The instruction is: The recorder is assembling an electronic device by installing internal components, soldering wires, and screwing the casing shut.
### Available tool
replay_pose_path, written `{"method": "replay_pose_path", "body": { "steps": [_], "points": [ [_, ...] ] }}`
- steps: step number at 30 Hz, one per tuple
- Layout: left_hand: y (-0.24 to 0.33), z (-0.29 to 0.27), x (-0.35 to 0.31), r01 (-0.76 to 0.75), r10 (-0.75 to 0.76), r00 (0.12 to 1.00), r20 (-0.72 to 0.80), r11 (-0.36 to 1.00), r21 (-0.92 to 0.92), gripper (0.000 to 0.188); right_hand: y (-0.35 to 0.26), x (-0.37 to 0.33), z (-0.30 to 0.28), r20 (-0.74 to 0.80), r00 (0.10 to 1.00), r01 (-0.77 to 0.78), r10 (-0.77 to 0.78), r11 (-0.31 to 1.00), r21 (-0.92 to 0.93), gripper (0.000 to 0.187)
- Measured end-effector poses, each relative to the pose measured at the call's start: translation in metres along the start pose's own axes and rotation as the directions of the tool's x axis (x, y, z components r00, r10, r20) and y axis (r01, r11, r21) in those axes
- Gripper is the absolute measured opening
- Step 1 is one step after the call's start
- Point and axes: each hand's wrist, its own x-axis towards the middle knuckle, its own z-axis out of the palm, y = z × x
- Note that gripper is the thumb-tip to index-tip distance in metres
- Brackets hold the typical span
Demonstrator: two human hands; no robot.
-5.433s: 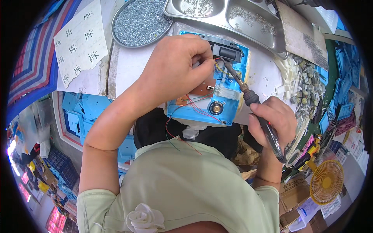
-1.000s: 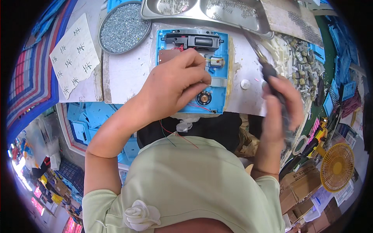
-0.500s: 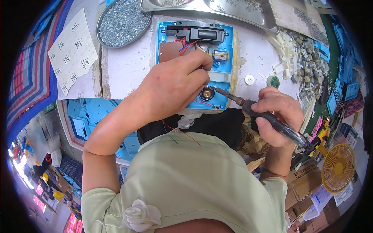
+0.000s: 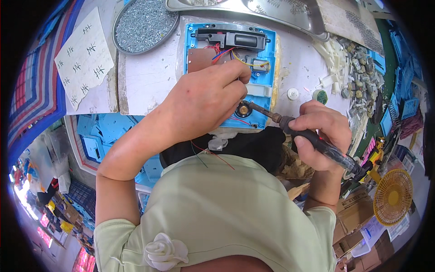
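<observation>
Pale tabletop [image 4: 149, 84]; a round dish [image 4: 134, 53] of screws [image 4: 145, 23] and a metal tray [image 4: 317, 32] sit along its far side. Blue case [image 4: 263, 100] lies open before the person, round speaker [image 4: 244, 109] inside. Left hand [image 4: 208, 95] over the case, fingers curled in; I cannot tell whether they pinch anything. Right hand [image 4: 322, 129] grips a soldering iron [image 4: 326, 150], tip at the speaker's edge.
</observation>
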Motion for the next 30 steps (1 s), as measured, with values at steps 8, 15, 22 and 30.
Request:
{"method": "replay_pose_path", "body": {
  "steps": [8,15,22,30],
  "points": [
    [0.001,0.001,0.0,-0.006,0.006,1.0,-0.007,1.0,0.01,0.027,0.0,-0.001,-0.001,-0.021,0.999,0.044,-0.044,0.999,0.007,0.026],
    [0.0,0.001,-0.001,0.005,-0.004,1.0,-0.006,1.0,0.019,0.026,-0.002,-0.009,-0.013,-0.043,0.998,0.039,-0.038,0.999,0.036,0.025],
    [0.001,-0.001,-0.002,0.039,-0.039,0.999,0.008,0.998,-0.053,0.025,-0.001,-0.014,-0.015,-0.076,0.996,0.047,-0.045,0.998,0.037,0.026],
    [0.004,0.001,-0.001,0.007,-0.008,1.0,0.02,0.999,0.036,0.026,-0.002,-0.011,-0.011,-0.041,0.998,0.056,-0.056,0.998,0.01,0.027]
  ]
}}
